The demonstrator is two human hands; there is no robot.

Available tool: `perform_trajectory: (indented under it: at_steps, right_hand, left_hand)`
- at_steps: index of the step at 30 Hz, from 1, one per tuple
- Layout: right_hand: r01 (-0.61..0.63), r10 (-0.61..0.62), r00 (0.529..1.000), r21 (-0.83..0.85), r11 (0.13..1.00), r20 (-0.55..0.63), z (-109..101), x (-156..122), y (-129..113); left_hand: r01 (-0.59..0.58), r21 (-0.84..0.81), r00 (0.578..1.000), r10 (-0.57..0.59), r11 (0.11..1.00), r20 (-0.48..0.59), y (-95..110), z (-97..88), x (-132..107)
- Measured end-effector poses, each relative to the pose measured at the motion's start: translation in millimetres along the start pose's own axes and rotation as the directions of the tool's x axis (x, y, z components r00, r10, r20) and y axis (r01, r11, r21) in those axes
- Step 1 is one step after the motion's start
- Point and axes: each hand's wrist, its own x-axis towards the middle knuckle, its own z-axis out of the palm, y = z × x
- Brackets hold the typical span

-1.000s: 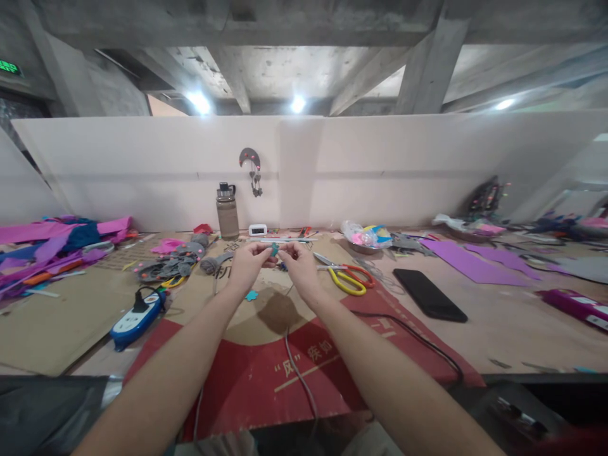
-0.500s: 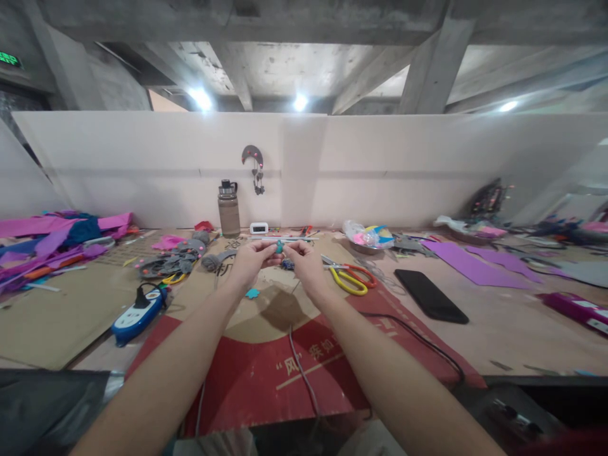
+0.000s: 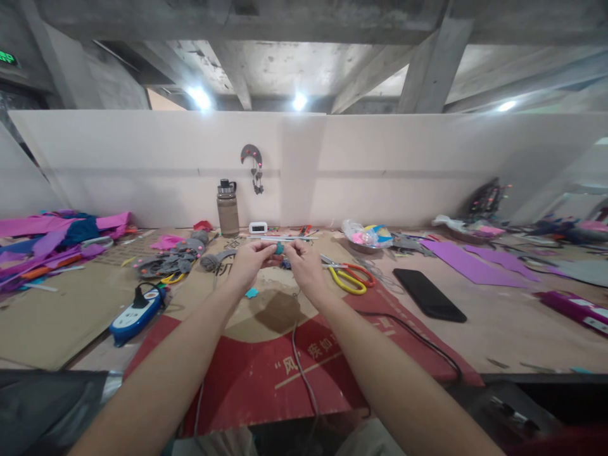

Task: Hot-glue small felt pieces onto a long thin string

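Note:
Between the fingertips of my two hands is a small teal piece (image 3: pixel 279 247), perhaps felt, held up over the cardboard. My left hand (image 3: pixel 254 258) pinches it from the left. My right hand (image 3: pixel 303 261) is closed at its right side, with a thin grey cord (image 3: pixel 304 367) running below it down across the red printed sheet (image 3: pixel 247 380). Whether the right fingers grip the piece or the cord, I cannot make out. A turquoise flower-shaped cutout (image 3: pixel 251 293) lies under my left hand. Scissors with yellow and orange handles (image 3: pixel 349 278) lie just right of my right hand.
A blue power strip (image 3: pixel 137 315) and grey felt pieces (image 3: pixel 173 259) are on the left. A bottle (image 3: pixel 228 212) and small white clock (image 3: pixel 258 227) stand by the wall. To the right lie a black phone (image 3: pixel 429 294), purple sheets (image 3: pixel 468 263) and a bowl (image 3: pixel 365 246) of scraps.
My hands stay in nearly the same place around the teal piece, which is turned slightly. The cord below my right hand has shifted a little.

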Motion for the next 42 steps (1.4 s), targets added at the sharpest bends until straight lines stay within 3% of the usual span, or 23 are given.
perform_trajectory:
  at_steps: [5,13,18,24,31,42]
  right_hand:
    - [0.015,-0.015,1.000,-0.165,0.986,0.004,-1.5,0.2,0.1]
    - [0.009,-0.011,1.000,-0.222,0.975,-0.008,-1.4,2.6,5.1]
    - [0.002,-0.006,1.000,-0.213,0.977,-0.014,-1.5,3.6,6.4]
    - [0.013,-0.016,1.000,-0.211,0.977,-0.012,-2.1,1.8,5.0]
    - [0.042,-0.043,0.999,-0.182,0.982,0.001,-1.8,2.0,6.6]
    - [0.045,-0.047,0.999,-0.077,0.996,-0.015,-6.1,0.2,1.0]
  left_hand:
    - [0.006,0.008,1.000,-0.006,1.000,0.020,0.9,1.1,-0.9]
    - [0.005,0.021,1.000,-0.005,1.000,0.000,4.0,3.8,-3.1]
    - [0.003,0.058,1.000,-0.004,0.998,0.019,2.0,2.6,-2.0]
    - [-0.009,0.093,0.993,-0.002,0.996,0.115,1.8,0.2,-1.2]
    - [0.039,0.127,0.990,-0.055,0.991,0.130,5.5,-2.6,-1.6]
    - [0.109,0.022,0.981,-0.112,0.994,0.160,9.6,-5.4,-0.2]
